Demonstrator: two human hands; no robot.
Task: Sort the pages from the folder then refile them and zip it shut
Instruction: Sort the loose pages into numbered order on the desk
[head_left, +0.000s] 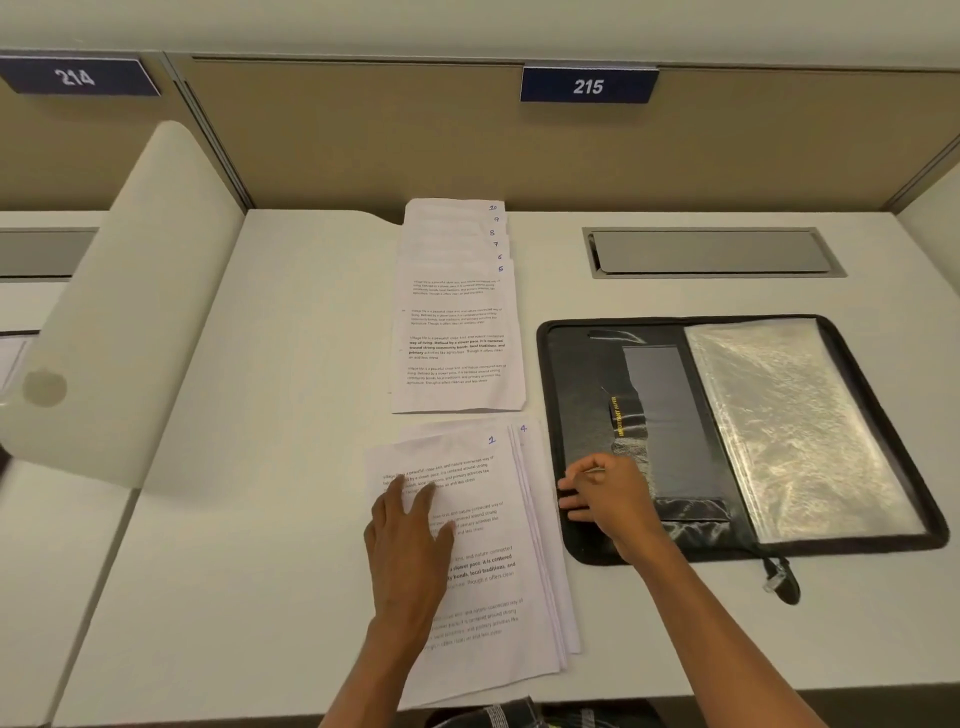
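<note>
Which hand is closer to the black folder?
Right. The right hand lies on the black folder, at its left edge; the left hand rests on the near stack of pages beside it.

On the desk (260, 364) the fanned pile (457, 332) of pages lies far, the near pile (488, 587) just before it, under the left hand (410, 540). The open folder (582, 395) lies right of both, the right hand (608, 493) on its left edge, a hatch (711, 252) in the desk behind it.

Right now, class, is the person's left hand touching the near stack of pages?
Touching. The head view shows the left hand lying flat, fingers spread, directly on top of the near stack of pages, with no gap visible.
</note>
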